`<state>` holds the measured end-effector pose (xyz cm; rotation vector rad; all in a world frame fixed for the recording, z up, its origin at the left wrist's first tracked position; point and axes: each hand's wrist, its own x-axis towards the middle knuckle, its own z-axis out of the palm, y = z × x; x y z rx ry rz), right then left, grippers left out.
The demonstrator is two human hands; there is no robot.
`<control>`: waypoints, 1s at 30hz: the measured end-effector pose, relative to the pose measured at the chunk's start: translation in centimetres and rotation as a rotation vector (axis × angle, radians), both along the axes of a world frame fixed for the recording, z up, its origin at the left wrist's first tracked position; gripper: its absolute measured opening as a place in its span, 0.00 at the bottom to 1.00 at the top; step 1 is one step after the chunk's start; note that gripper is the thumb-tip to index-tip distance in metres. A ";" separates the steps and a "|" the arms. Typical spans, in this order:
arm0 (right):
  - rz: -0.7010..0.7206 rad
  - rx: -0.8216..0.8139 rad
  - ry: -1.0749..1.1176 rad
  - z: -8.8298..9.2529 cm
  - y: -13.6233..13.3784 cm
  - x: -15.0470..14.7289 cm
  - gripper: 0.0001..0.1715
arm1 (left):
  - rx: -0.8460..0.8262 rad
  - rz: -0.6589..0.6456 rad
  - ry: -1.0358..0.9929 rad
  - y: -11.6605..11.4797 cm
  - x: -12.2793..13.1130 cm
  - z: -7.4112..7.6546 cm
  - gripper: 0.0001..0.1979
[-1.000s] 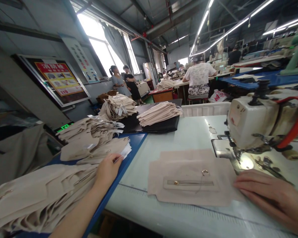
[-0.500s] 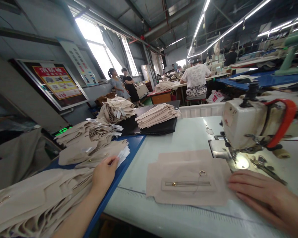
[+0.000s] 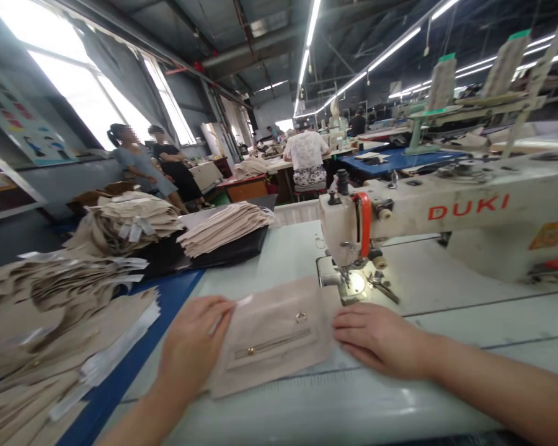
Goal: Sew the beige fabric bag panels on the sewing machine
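A beige fabric panel [image 3: 270, 365] lies flat on the pale sewing table, with a zippered slot [image 3: 279, 342], a gold zipper pull [image 3: 250, 351] and a gold ring [image 3: 301, 316] on its face. At its upper left edge is my left hand [image 3: 193, 344], fingers closed in a pinch. A small whitish label [image 3: 244, 301] shows at its fingertips, over the fabric. Flat against the panel's right edge rests my right hand [image 3: 381, 339], fingers stretched out. The sewing machine head [image 3: 341, 229] stands just behind the panel, its needle area lit.
On the left, stacked beige pieces [image 3: 41, 334] with white labels [image 3: 116, 347] lie on a blue board [image 3: 167, 297]. More beige panels [image 3: 223, 228] sit on a black folded sheet [image 3: 242, 248]. The machine arm [image 3: 474, 201] extends right. Several people are farther back.
My left hand has moved right, from the white labels on the stack to the panel's left edge. The panel now sits slightly turned, and the view has swung right.
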<state>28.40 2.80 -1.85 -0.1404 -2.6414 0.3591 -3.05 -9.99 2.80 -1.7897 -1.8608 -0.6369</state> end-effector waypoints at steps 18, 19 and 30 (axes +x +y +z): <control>-0.021 0.146 -0.151 0.3 0.0 0.1 0.10 | -0.494 -0.435 0.192 8.0 10.8 -3.2 0.13; -0.025 0.152 -0.155 0.2 0.0 0.0 0.11 | -0.498 -0.445 0.219 8.1 10.8 -3.3 0.14; -0.045 0.168 -0.209 0.6 -0.1 -0.2 0.10 | -0.422 -0.592 0.211 8.9 10.6 -4.6 0.15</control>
